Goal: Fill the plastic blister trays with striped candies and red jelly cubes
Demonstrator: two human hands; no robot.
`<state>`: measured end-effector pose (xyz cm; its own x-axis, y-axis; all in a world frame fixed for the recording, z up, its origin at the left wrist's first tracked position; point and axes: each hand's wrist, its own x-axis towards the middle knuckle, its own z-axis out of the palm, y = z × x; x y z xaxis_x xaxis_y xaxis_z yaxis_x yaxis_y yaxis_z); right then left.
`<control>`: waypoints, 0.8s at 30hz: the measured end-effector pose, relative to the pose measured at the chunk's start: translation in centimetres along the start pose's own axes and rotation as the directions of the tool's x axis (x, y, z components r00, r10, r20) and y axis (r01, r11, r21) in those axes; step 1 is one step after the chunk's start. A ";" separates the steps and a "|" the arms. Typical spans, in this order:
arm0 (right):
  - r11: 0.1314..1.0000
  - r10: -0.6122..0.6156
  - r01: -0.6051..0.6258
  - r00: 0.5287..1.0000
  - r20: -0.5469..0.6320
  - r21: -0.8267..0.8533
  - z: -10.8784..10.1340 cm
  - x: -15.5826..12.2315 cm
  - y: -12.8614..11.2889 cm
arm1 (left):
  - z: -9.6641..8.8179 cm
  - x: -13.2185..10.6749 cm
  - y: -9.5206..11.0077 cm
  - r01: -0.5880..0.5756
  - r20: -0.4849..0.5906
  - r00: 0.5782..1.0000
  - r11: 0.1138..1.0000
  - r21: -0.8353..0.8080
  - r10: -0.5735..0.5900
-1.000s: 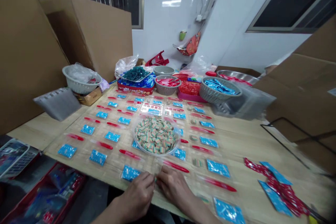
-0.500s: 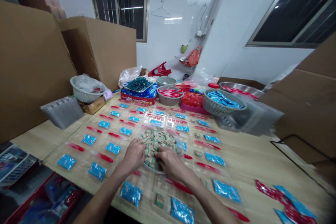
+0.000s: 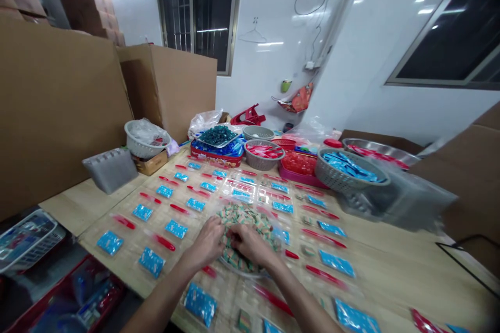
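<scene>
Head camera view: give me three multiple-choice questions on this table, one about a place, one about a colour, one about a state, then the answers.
1. Where are the left hand and right hand?
A. On the steel basin
B. On the striped sweets in the round plate
C. On the red tin

2. What colour are the packets in the grey mesh basket?
A. Blue
B. Red
C. Green

3. How do the blue sachets on the table lie?
A. Stacked in one pile
B. Packed in a box
C. Spread flat in rows

Answers:
1. B, both hands sit among the sweets.
2. A, the basket is heaped with blue packets.
3. C, they lie apart in rows.
</scene>
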<state>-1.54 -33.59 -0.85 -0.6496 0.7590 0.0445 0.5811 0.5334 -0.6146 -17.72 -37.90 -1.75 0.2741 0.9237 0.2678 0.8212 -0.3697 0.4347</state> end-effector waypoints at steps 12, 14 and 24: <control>0.996 0.036 -0.033 0.999 -0.036 0.086 0.3 0.1 -0.2 | 1.6 -0.4 -1.1 -0.017 -0.067 0.998 0.994 -0.112 0.009; 0.997 0.030 -0.027 0.999 -0.043 0.074 0.5 0.2 -0.2 | 1.6 -0.4 -1.2 -0.024 -0.073 0.997 0.992 -0.128 0.015; 0.989 -0.005 0.021 0.994 -0.106 0.148 1.1 -0.8 -0.4 | 0.7 -0.2 -1.0 -0.012 -0.043 0.999 0.982 -0.189 0.004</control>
<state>-1.78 -34.86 -1.49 -0.5973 0.7913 0.1308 0.4885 0.4882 -0.7232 -18.28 -37.61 -2.82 0.2554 0.9169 0.3066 0.7081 -0.3933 0.5864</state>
